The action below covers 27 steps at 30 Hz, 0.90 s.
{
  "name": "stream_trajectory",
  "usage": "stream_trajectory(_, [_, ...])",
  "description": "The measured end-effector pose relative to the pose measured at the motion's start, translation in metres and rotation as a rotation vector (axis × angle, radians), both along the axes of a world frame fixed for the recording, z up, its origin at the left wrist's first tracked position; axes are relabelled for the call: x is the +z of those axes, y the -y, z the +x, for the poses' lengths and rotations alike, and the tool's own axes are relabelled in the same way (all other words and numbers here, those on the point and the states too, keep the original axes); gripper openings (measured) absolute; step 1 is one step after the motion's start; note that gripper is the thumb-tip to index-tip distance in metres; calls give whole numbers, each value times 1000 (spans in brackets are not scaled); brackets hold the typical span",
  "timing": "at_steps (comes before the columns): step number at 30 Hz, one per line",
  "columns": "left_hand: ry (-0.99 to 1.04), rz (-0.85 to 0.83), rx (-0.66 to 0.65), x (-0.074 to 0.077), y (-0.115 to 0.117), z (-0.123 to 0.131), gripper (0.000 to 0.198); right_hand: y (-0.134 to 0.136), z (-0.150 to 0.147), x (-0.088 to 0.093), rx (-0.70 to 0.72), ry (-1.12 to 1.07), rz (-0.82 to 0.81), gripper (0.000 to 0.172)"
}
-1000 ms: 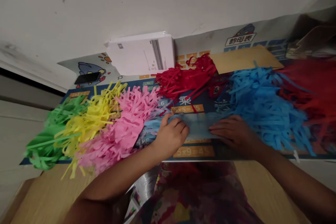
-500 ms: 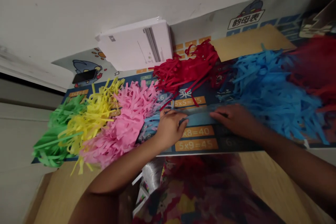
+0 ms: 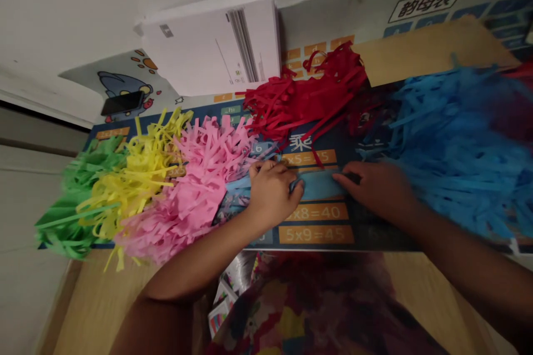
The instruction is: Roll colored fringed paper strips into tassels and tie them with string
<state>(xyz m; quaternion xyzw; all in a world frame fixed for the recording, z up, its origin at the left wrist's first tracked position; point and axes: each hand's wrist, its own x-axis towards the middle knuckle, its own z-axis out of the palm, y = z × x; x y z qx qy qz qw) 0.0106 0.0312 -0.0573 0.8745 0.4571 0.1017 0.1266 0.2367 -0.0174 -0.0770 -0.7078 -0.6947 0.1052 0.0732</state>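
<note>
Blue strip (image 3: 320, 184), flat and narrow, lies crosswise between the two hands, over the printed mat (image 3: 380, 233). The left hand (image 3: 272, 191) has its fingers curled over the strip's left end, thumb and fingers closed on it. The right hand (image 3: 377, 187) puts thumb and forefinger tips to the other end; whether they pinch it cannot be told.

Just below the strip, an orange bar reads "x8=40", its first figure covered, and the bar beneath reads "5x9=45". Above is a partly covered "x5" line, under the white character "乘"; a "16" shows beside the left hand.

Blue fringe (image 3: 462, 161) spreads right of the right hand. Behind the hands sits a red bundle (image 3: 310, 97); leftward follow pink (image 3: 195, 188), yellow (image 3: 135, 172) and green bundles (image 3: 85, 205).

At the back, a white stack (image 3: 200, 50) bears a barcode with print too small to read. A tan sheet (image 3: 433, 50) lies below the heading "韵母表", and a black phone (image 3: 122, 103) rests far left.
</note>
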Motion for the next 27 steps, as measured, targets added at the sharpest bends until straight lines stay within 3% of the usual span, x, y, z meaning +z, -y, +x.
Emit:
stream_trajectory(10, [-13,16,-6,-3,-5,4,21,-2,2,-5,-43,-37,26,41])
stream_trajectory(21, [-10,47,14,-5,-8,2,17,-9,2,-5,-99,-50,-18,36])
stream_trajectory(24, [-19,177,-235,0,-10,-1,23,-9,7,8,-135,-30,23,32])
stream_trajectory(26, [-132,197,-497,7,-11,-2,24,-3,9,22,-134,85,180,28])
stream_trajectory(27, [-202,194,-593,11,-10,-1,28,1,8,29,-67,138,267,24])
